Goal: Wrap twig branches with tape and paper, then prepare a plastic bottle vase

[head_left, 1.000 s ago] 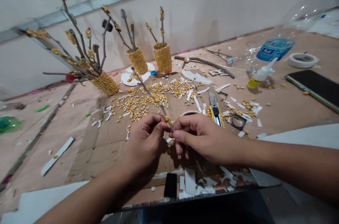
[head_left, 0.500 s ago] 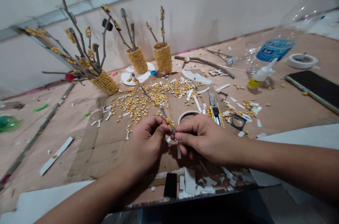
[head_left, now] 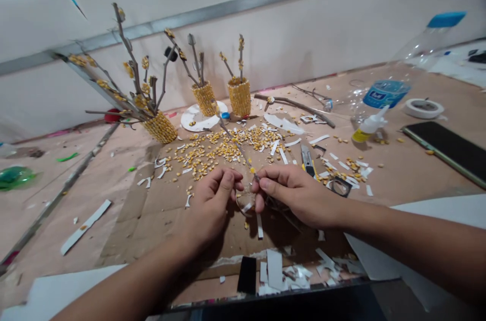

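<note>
My right hand point(head_left: 294, 194) pinches the near end of a thin twig point(head_left: 236, 145) that slants away to the upper left, with a few corn kernels stuck on it. My left hand point(head_left: 212, 199) is curled close beside it, thumb and fingers pinched near the twig's lower end; what is between them is too small to name. Both hands hover over a brown cardboard sheet point(head_left: 159, 219). A spread of loose corn kernels point(head_left: 216, 146) lies just beyond the hands.
Three kernel-covered pots with twigs stand behind: point(head_left: 161, 127), point(head_left: 206, 99), point(head_left: 240, 96). A utility knife point(head_left: 307, 159), glue bottle point(head_left: 368, 126), clear plastic bottle point(head_left: 395, 83), tape roll point(head_left: 423, 107) and phone point(head_left: 448, 146) lie right. White paper scraps point(head_left: 275, 265) litter the near edge.
The view has tilted up and pulled back a little. My hands and the twig keep the same pinching hold, shifted slightly away from me over the cardboard.
</note>
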Demonstrator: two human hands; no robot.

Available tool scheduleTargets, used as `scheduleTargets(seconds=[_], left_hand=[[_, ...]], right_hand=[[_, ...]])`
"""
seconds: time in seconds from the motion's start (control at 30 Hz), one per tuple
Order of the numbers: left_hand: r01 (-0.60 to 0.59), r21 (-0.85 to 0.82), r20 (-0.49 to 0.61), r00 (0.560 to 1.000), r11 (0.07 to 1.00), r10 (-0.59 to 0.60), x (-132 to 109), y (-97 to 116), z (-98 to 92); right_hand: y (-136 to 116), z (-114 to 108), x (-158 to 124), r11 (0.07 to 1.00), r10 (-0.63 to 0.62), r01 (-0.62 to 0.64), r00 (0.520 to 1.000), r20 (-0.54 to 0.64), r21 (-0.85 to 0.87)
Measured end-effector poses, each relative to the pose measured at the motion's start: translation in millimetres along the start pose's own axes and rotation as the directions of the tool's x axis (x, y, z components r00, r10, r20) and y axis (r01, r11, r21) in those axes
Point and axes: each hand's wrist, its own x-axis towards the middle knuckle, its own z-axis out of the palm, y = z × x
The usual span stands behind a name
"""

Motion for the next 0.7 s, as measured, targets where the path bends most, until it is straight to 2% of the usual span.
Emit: scheduleTargets(seconds=[0.17, 0.27, 0.33, 0.43, 0.53, 0.63, 0.7], left_hand=[[-0.093, 0.183, 0.049, 0.995, 0.979, 0.086, 1, 7, -5.0], [-0.102, 0.243, 0.074, 0.993, 0.965, 0.087, -2, 10, -5.1], [-0.104, 0.255, 0.106, 0.991, 0.961, 0.079, -5, 11, -4.4], [-0.141, 0.280, 0.228, 0.971, 0.950, 0.077, -9, 11, -3.6], [-0.235, 0.349, 0.349, 0.931, 0.907, 0.107, -13, 9, -4.4], [-0.304, 0.404, 0.360, 0.920, 0.863, 0.155, -15, 8, -7.2], [-0.315, 0.437, 0.329, 0.928, 0.842, 0.177, -15, 9, -9.5]], right_hand=[[-7, 1, -2, 0.998, 0.003, -0.005, 1.000, 0.031, 0.058], [-7, 0, -2, 0.997, 0.081, -0.082, 0.996, 0.019, 0.012], [-7, -2, 0, 0.994, 0.077, -0.079, 0.997, -0.031, -0.071], [-13, -3, 5, 0.965, -0.050, 0.004, 0.985, -0.167, -0.263], [-28, -8, 12, 0.923, -0.157, 0.049, 0.953, -0.258, -0.383], [-53, -18, 24, 0.866, -0.288, 0.116, 0.911, -0.295, -0.487], [-74, -28, 36, 0.811, -0.398, 0.166, 0.859, -0.321, -0.561]])
